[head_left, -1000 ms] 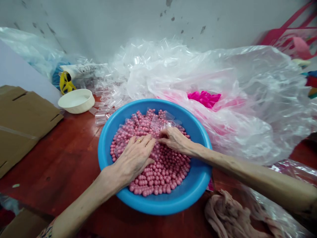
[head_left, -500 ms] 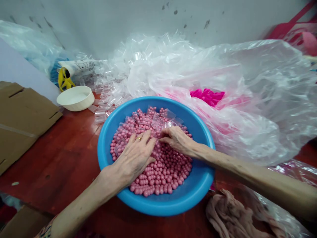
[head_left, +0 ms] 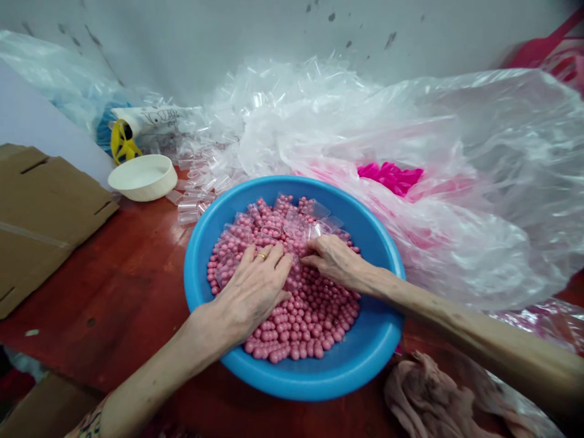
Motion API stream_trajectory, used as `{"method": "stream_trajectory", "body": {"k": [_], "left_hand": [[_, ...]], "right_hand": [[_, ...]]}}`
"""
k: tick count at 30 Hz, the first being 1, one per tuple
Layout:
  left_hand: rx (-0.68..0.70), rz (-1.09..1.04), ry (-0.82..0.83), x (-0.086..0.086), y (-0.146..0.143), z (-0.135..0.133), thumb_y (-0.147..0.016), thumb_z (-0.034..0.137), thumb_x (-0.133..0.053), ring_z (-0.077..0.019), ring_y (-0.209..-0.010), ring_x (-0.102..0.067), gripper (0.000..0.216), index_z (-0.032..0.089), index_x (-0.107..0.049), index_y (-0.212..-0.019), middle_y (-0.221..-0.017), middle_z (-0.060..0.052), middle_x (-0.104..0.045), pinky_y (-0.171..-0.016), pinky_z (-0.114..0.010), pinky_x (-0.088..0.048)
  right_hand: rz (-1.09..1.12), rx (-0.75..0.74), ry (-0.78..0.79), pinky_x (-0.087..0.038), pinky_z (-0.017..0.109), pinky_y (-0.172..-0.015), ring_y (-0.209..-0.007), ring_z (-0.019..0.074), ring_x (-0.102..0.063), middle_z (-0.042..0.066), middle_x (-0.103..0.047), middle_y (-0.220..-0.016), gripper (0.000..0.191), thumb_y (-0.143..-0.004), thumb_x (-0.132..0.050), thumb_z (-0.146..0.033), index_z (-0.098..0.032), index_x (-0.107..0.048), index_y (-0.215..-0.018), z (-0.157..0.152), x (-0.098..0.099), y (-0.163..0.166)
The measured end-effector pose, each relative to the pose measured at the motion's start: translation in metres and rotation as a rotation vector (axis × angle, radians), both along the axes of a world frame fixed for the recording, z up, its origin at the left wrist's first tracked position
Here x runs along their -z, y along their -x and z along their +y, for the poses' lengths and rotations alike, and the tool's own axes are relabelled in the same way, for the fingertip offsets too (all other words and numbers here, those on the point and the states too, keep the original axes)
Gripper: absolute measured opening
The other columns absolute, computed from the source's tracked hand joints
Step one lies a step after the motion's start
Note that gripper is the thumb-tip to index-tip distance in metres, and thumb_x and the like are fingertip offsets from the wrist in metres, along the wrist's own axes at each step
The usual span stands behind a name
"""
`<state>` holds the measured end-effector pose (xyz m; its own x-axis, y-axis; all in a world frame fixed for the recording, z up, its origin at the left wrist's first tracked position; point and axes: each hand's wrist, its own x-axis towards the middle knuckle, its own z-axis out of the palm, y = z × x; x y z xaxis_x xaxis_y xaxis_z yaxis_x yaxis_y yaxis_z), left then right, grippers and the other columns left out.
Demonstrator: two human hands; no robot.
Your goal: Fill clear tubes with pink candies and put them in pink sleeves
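A blue basin [head_left: 385,255] holds many round pink beads [head_left: 314,328]. Among them, toward the back, lie several small clear plastic tubes [head_left: 314,210], some with beads inside. My left hand [head_left: 258,283], with a ring on one finger, rests over the beads with its fingers stretched out and slightly apart. Just right of it, my right hand [head_left: 335,258] is closed in a pinch low in the beads, beside a clear tube. What its fingertips grip is hidden. The two hands are close together but apart.
Behind the basin is a heap of clear tubes [head_left: 205,176] and large plastic bags [head_left: 502,152], one with bright pink pieces [head_left: 392,178]. A white bowl [head_left: 143,179] and a cardboard box [head_left: 45,219] stand left. A crumpled cloth [head_left: 426,395] lies front right.
The whole view has shifted slightly, so things sit a little further right. Both hands keep nearly the same place and pose over the beads.
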<state>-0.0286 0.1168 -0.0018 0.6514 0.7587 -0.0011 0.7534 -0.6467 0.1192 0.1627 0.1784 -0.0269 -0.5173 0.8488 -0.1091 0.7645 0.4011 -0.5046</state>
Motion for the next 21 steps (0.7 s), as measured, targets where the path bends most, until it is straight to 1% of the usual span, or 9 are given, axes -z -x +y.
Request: {"method": "stream_trajectory", "body": {"k": [5, 8, 10, 13, 15, 18, 21], "left_hand": [[-0.043, 0.069, 0.018, -0.01, -0.007, -0.001, -0.086, 0.022, -0.055, -0.0306, -0.124, -0.044, 0.038, 0.011, -0.045, -0.121, -0.131, -0.018, -0.05, -0.102, -0.053, -0.033], [-0.059, 0.06, 0.013, -0.014, -0.01, -0.003, -0.086, 0.022, -0.057, -0.031, -0.125, -0.044, 0.04, 0.009, -0.046, -0.121, -0.132, -0.019, -0.05, -0.104, -0.052, -0.033], [-0.086, 0.024, -0.019, -0.013, -0.01, -0.004, -0.086, 0.024, -0.058, -0.0307, -0.128, -0.041, 0.048, 0.006, -0.041, -0.127, -0.135, -0.021, -0.047, -0.106, -0.05, -0.031], [-0.093, 0.013, -0.048, -0.01, -0.009, -0.003, -0.086, 0.027, -0.058, -0.0307, -0.132, -0.036, 0.059, 0.002, -0.032, -0.134, -0.139, -0.024, -0.042, -0.109, -0.048, -0.028], [-0.062, 0.051, -0.042, -0.008, -0.01, -0.002, -0.087, 0.027, -0.057, -0.0309, -0.132, -0.035, 0.059, 0.002, -0.032, -0.134, -0.14, -0.023, -0.042, -0.109, -0.049, -0.028], [-0.042, 0.103, -0.029, -0.008, -0.011, 0.0, -0.089, 0.026, -0.053, -0.0309, -0.133, -0.035, 0.054, 0.003, -0.034, -0.134, -0.14, -0.022, -0.042, -0.107, -0.051, -0.029], [-0.054, 0.103, -0.024, -0.005, -0.01, 0.0, -0.09, 0.022, -0.049, -0.03, -0.133, -0.033, 0.051, 0.004, -0.032, -0.135, -0.142, -0.021, -0.04, -0.107, -0.051, -0.029]], "right_hand": [[0.0, -0.011, -0.042, -0.021, 0.027, -0.051, -0.05, 0.0096, -0.035, -0.003, -0.041, -0.048, 0.027, -0.077, -0.054, -0.013, -0.018, -0.043, -0.053, 0.0, 0.006, -0.002], [0.014, -0.025, -0.072, -0.024, 0.028, -0.054, -0.054, 0.0115, -0.037, -0.001, -0.046, -0.054, 0.023, -0.081, -0.051, -0.015, -0.018, -0.045, -0.059, -0.001, 0.012, -0.005], [0.049, -0.074, -0.099, -0.026, 0.028, -0.056, -0.058, 0.0128, -0.039, 0.001, -0.05, -0.061, 0.019, -0.084, -0.047, -0.014, -0.018, -0.048, -0.066, -0.002, 0.016, -0.006], [0.099, -0.204, -0.16, -0.029, 0.029, -0.059, -0.063, 0.0141, -0.04, 0.002, -0.052, -0.068, 0.017, -0.084, -0.041, -0.01, -0.019, -0.047, -0.07, -0.001, 0.021, -0.005], [0.092, -0.273, -0.187, -0.029, 0.029, -0.059, -0.063, 0.0144, -0.038, 0.003, -0.05, -0.069, 0.018, -0.083, -0.039, -0.01, -0.019, -0.044, -0.069, 0.0, 0.022, -0.003], [0.071, -0.312, -0.212, -0.03, 0.029, -0.059, -0.061, 0.0143, -0.035, 0.002, -0.047, -0.066, 0.019, -0.084, -0.036, -0.011, -0.02, -0.042, -0.068, -0.002, 0.022, -0.004], [0.094, -0.318, -0.248, -0.033, 0.03, -0.062, -0.062, 0.0149, -0.036, 0.003, -0.049, -0.069, 0.02, -0.088, -0.032, -0.013, -0.019, -0.044, -0.072, -0.017, 0.015, -0.01]]}}
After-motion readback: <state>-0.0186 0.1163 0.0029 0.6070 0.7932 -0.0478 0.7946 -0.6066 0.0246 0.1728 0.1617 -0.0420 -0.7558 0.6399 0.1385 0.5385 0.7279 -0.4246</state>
